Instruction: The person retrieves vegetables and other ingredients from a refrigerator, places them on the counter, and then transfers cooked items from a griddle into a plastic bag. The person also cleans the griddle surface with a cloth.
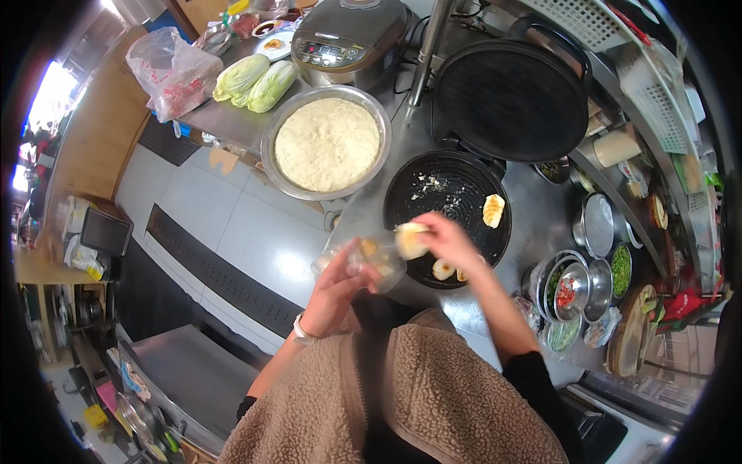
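– right hand (444, 237)?
– bent inward, grip pinching a pale-yellow, browned food piece (411, 241) at the left rim of the round black pan (473, 174)!
– left hand (338, 289)?
– curled, its grip around a clear plastic container (392, 268).

1. Pale, glossy tiles cover the floor (251, 220), crossed by a long dark perforated strip (212, 271).
2. Wooden panelling (93, 166) stands at left, near bright light (52, 99).
3. The metal surface (535, 220) lies opposite a grey-topped unit (197, 371).
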Demonstrator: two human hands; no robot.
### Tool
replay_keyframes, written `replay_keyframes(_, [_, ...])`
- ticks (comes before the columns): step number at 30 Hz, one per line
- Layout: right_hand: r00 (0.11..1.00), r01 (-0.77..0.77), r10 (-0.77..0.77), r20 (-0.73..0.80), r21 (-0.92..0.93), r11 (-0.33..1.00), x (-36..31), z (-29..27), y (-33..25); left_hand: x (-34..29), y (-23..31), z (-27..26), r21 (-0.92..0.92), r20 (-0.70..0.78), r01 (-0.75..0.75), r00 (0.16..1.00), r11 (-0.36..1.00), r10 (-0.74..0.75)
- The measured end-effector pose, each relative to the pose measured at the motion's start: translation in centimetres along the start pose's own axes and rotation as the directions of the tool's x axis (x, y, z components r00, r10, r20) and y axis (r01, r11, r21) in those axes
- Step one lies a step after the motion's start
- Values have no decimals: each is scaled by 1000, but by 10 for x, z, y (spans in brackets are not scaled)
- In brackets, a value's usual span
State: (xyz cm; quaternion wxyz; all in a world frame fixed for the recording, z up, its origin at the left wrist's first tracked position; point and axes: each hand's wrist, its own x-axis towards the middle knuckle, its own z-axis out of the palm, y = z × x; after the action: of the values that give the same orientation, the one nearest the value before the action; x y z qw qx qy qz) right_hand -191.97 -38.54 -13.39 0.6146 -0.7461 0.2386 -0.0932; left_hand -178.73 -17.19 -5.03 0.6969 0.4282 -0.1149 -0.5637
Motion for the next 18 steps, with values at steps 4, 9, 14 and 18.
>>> replay_keyframes(4, [975,66,-40,220,-114,991,26,103,10,0,6,6,-75,-33,-54,998,996,51])
replay_keyframes(9, [964,146,84,252,-767,624,-5,61,-3,4,5,-18,-103,-128,-97,988,990,84])
replay_keyframes(14, [990,15,81,119,-647,763,-21,-19,-38,-2,-8,-14,-37,-97,5,995,999,-9])
replay_keyframes(18, [826,-409,-81,-558,-693,594,-9,-78,12,2,-9,-9,5,-53,39,998,999,-39])
